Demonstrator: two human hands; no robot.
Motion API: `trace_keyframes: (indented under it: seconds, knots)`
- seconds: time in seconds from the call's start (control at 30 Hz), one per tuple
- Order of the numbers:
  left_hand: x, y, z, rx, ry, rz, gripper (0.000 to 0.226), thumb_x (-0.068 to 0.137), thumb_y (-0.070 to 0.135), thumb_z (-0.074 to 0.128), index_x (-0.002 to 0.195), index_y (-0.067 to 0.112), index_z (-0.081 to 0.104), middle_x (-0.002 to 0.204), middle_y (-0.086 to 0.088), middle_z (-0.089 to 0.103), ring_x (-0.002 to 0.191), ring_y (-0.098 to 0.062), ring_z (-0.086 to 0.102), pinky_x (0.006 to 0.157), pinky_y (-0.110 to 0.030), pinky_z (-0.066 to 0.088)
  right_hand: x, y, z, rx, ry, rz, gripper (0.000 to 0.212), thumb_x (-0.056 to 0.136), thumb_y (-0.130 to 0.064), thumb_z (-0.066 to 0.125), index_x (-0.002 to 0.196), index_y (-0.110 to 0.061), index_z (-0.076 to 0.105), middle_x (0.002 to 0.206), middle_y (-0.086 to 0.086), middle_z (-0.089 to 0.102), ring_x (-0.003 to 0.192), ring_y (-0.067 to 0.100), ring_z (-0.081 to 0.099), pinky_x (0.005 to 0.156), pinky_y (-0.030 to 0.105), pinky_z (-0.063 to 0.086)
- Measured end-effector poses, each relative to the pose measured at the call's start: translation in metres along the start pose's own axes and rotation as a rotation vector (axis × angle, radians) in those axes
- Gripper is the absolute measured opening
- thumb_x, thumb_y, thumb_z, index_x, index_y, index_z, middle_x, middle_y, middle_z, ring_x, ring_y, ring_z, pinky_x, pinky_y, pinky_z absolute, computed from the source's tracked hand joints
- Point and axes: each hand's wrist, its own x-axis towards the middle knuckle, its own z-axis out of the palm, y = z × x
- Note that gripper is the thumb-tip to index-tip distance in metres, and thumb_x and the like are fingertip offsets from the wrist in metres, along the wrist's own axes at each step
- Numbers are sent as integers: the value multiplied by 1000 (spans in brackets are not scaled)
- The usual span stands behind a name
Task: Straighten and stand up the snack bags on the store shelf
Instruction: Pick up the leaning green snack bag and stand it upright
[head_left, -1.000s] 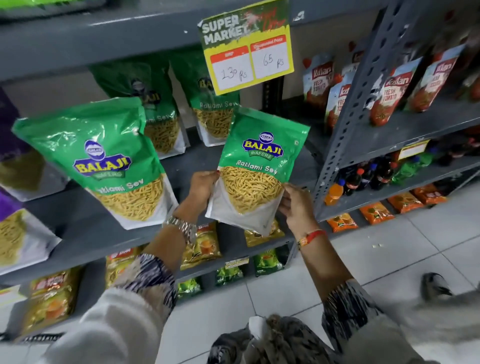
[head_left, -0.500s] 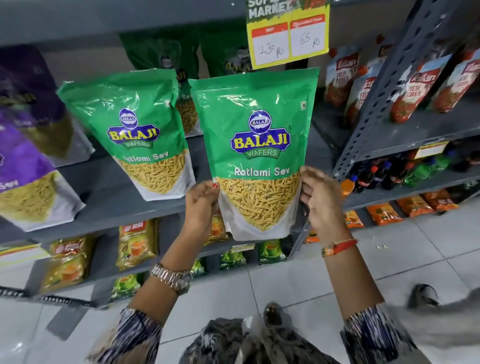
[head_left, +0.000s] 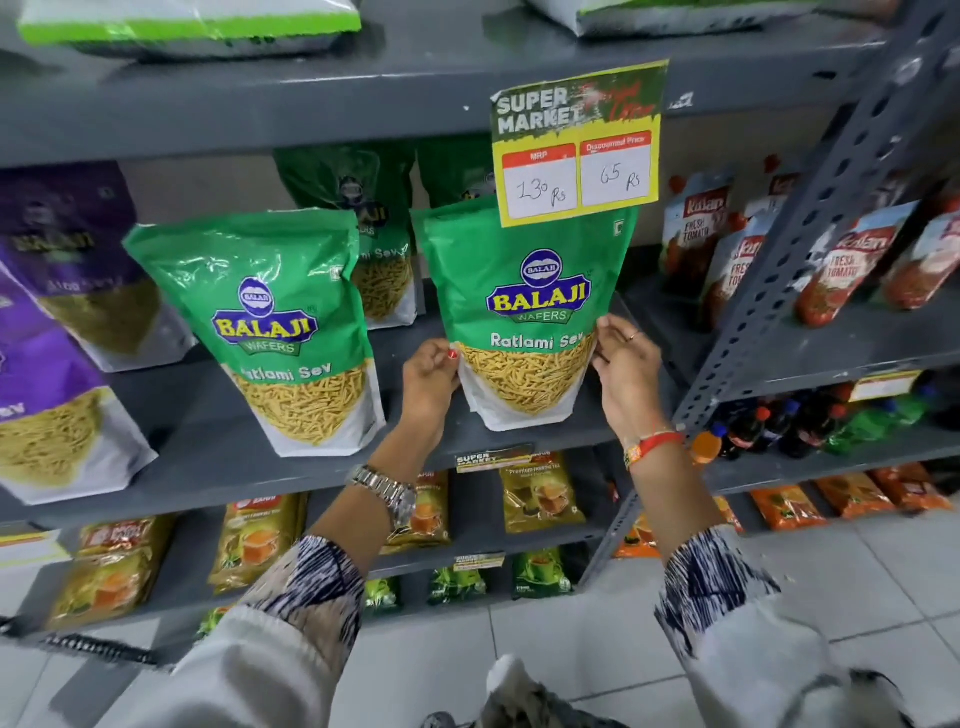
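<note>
A green Balaji Ratlami Sev bag (head_left: 524, 291) stands upright near the front of the grey middle shelf (head_left: 218, 441). My left hand (head_left: 428, 382) grips its lower left edge and my right hand (head_left: 626, 371) grips its lower right edge. A second green Sev bag (head_left: 270, 322) stands to its left, leaning slightly. Two more green bags (head_left: 363, 218) stand behind them at the back of the shelf. Purple Balaji bags (head_left: 57, 364) lean at the far left.
A yellow price sign (head_left: 576, 150) hangs from the shelf above and covers the held bag's top. A perforated grey upright (head_left: 769, 296) divides off red ketchup pouches (head_left: 852, 260) on the right. Tea packets (head_left: 254, 540) and drink bottles (head_left: 769, 426) fill lower shelves. Tiled floor lies below.
The green bag, held in front of the shelf before, has moved back and down onto the shelf beside the other green bag. Both hands stayed on its lower edges.
</note>
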Motion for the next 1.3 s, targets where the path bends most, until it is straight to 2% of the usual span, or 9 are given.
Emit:
trace_keyframes:
  seconds: [0.33, 0.43, 0.53, 0.63, 0.87, 1.0, 1.1, 1.2, 1.3]
  knots:
    - [12, -14, 11, 23, -108, 42, 23, 94, 3, 40, 79, 16, 51, 74, 1, 62, 71, -10, 61, 73, -25, 52, 22, 8, -12, 25, -30, -27, 21, 94, -6, 44, 85, -16, 59, 87, -3, 66, 80, 7, 63, 78, 24, 52]
    - [15, -16, 9, 10, -160, -44, 11, 95, 17, 43, 101, 17, 52, 101, -3, 63, 102, -20, 61, 94, -38, 48, 20, 12, -11, -24, -70, 33, 19, 96, -23, 40, 97, -25, 59, 102, -5, 65, 94, 8, 59, 89, 30, 45]
    - [13, -16, 14, 6, -265, -154, 29, 97, 32, 35, 125, 25, 40, 129, -2, 53, 123, -22, 50, 103, -41, 41, 15, 18, -10, -126, -142, 100, 33, 96, -41, 35, 119, -26, 52, 117, -6, 61, 102, 2, 56, 82, 23, 44]
    - [8, -15, 22, 40, -339, -178, 30, 96, 38, 32, 125, 32, 38, 129, 2, 53, 120, -17, 50, 109, -41, 36, 12, 21, -7, -164, -134, 98, 36, 97, -39, 32, 122, -21, 50, 108, -10, 60, 91, -6, 55, 69, 13, 43]
    - [0, -15, 23, 63, -353, -136, 33, 98, 27, 34, 129, 20, 37, 131, -4, 52, 98, -5, 59, 90, -23, 51, 12, 25, -12, -144, -116, 45, 38, 96, -41, 34, 123, -21, 51, 115, -4, 61, 100, 0, 57, 82, 21, 46]
    - [-16, -19, 9, 88, -141, -37, 40, 95, 26, 43, 133, 14, 40, 139, -9, 49, 120, -15, 50, 107, -33, 38, -4, 35, -9, -86, 156, -61, 31, 85, -44, 49, 110, -26, 52, 120, -2, 54, 113, 11, 52, 89, 25, 40]
    - [-46, -29, -27, 60, 90, 110, 18, 94, 20, 45, 106, 19, 58, 105, -5, 64, 94, -10, 60, 81, -25, 50, -38, 53, 0, -54, 261, -256, 25, 81, -33, 54, 102, -19, 53, 105, -2, 56, 98, 11, 56, 84, 21, 46]
    - [-70, -28, -72, 131, 365, 291, 15, 91, 19, 48, 79, 19, 56, 73, 10, 57, 66, 6, 48, 64, -21, 40, -75, 75, 24, -76, 146, -316, 13, 80, -24, 57, 91, -25, 52, 97, 1, 57, 86, 8, 55, 72, 15, 45]
    - [-71, -16, -122, 165, 643, 453, 21, 92, 13, 47, 74, 24, 47, 66, 19, 52, 62, 10, 45, 61, -10, 36, -102, 95, 57, -209, -96, -259, 9, 83, -25, 58, 91, -27, 55, 93, -2, 59, 81, 7, 57, 70, 17, 46]
